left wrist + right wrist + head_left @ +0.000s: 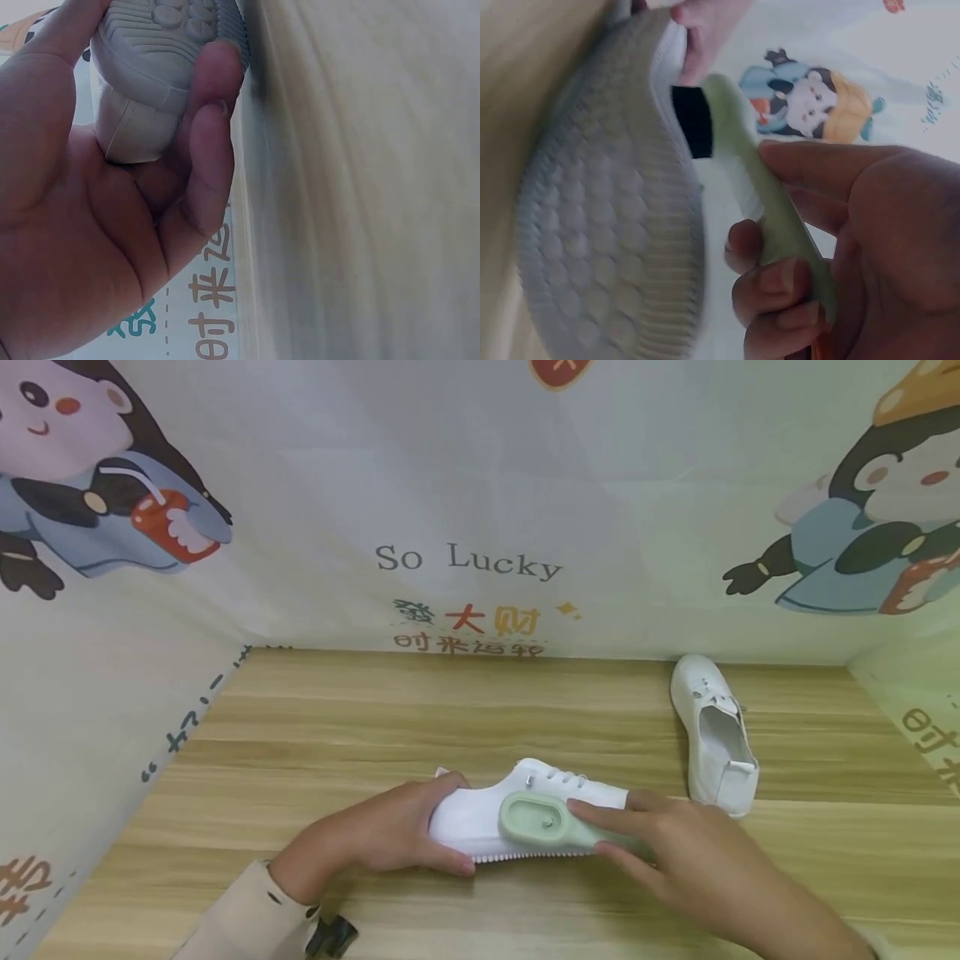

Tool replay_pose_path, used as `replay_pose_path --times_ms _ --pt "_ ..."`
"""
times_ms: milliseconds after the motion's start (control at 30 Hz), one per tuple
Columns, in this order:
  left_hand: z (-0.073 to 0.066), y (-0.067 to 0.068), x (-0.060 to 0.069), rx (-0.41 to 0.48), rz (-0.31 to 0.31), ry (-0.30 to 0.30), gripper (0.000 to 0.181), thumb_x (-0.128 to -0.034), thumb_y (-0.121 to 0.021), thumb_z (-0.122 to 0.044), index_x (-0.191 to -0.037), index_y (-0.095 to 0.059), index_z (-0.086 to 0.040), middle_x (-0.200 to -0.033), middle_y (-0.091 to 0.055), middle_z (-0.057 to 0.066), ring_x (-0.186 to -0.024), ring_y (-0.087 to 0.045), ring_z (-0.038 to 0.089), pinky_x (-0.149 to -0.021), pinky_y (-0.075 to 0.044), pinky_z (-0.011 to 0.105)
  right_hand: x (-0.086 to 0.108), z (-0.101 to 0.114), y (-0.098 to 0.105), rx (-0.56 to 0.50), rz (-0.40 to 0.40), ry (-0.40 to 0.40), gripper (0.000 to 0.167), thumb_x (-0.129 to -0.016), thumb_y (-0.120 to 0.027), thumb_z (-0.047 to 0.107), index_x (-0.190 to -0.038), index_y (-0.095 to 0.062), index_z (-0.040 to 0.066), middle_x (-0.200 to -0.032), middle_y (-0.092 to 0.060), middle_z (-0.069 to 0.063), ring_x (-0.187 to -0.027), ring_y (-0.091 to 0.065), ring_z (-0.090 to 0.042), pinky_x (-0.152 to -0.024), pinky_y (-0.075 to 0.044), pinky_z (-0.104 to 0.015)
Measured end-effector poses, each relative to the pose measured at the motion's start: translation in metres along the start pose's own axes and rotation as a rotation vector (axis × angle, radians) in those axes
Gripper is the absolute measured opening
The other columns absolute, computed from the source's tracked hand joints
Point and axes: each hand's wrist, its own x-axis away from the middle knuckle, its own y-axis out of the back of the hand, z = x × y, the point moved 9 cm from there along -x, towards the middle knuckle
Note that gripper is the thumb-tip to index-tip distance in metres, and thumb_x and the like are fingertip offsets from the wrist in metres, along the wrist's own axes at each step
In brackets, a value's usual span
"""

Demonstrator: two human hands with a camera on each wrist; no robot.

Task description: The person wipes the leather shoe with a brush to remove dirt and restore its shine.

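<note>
A white lace-up shoe is tipped on its side, its sole toward me and its toe to the right. My left hand grips the heel end; in the left wrist view the fingers curl around the shoe's heel. In my right hand is a pale green brush, held by its handle and laid against the shoe's side. The right wrist view shows its dark bristles at the shoe's upper, just above the ribbed sole.
Another white shoe stands at the back right on the wood-grain tabletop. Printed white sheeting rises behind and along both sides. A small black object sits beside my left sleeve.
</note>
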Motion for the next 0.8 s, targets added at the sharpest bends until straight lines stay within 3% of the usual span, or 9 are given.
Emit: replay_pose_path --times_ms 233,400,567,767,800 --pt "-0.002 0.001 0.001 -0.005 -0.003 -0.007 0.062 -0.0739 -0.084 -0.052 -0.120 -0.053 -0.026 -0.097 -0.063 -0.009 -0.086 -0.061 0.008 -0.078 -0.050 0.026 -0.002 0.001 -0.001 -0.002 -0.003 0.013 0.043 -0.092 -0.070 0.037 -0.133 -0.059 0.046 -0.086 -0.056 0.016 -0.064 -0.045 0.004 -0.058 -0.041 -0.022" --pt "0.000 0.004 0.003 -0.011 -0.005 0.000 0.061 -0.0736 -0.085 -0.049 -0.119 -0.053 -0.025 -0.097 -0.063 -0.008 -0.086 -0.061 0.009 -0.079 -0.049 0.026 0.002 -0.013 0.005 0.009 0.040 -0.025 0.043 -0.092 -0.070 0.038 -0.132 -0.060 0.047 -0.097 -0.066 0.012 -0.074 -0.061 -0.003 -0.064 -0.050 -0.029" --pt "0.005 0.006 0.004 -0.018 0.002 0.008 0.060 -0.0734 -0.086 -0.049 -0.118 -0.053 -0.026 -0.097 -0.064 -0.009 -0.087 -0.061 0.009 -0.079 -0.049 0.026 0.006 -0.026 0.011 0.002 0.093 -0.068 0.041 -0.093 -0.068 0.043 -0.132 -0.059 0.048 -0.094 -0.065 0.015 -0.070 -0.054 0.001 -0.060 -0.046 -0.027" --pt "0.012 0.009 0.006 0.036 0.027 0.036 0.059 -0.0745 -0.086 -0.045 -0.119 -0.053 -0.026 -0.095 -0.064 -0.004 -0.077 -0.063 0.012 -0.070 -0.053 0.029 0.011 -0.037 0.021 -0.025 0.085 -0.098 0.039 -0.092 -0.069 0.044 -0.130 -0.062 0.047 -0.114 -0.072 0.005 -0.096 -0.070 -0.017 -0.073 -0.057 -0.044" --pt "0.012 0.009 0.007 0.053 0.035 0.044 0.059 -0.0749 -0.086 -0.044 -0.119 -0.053 -0.025 -0.095 -0.064 -0.002 -0.073 -0.064 0.013 -0.067 -0.054 0.030 0.012 -0.038 0.022 -0.029 0.085 -0.099 0.039 -0.091 -0.070 0.044 -0.130 -0.062 0.046 -0.113 -0.072 0.005 -0.096 -0.070 -0.016 -0.073 -0.057 -0.043"
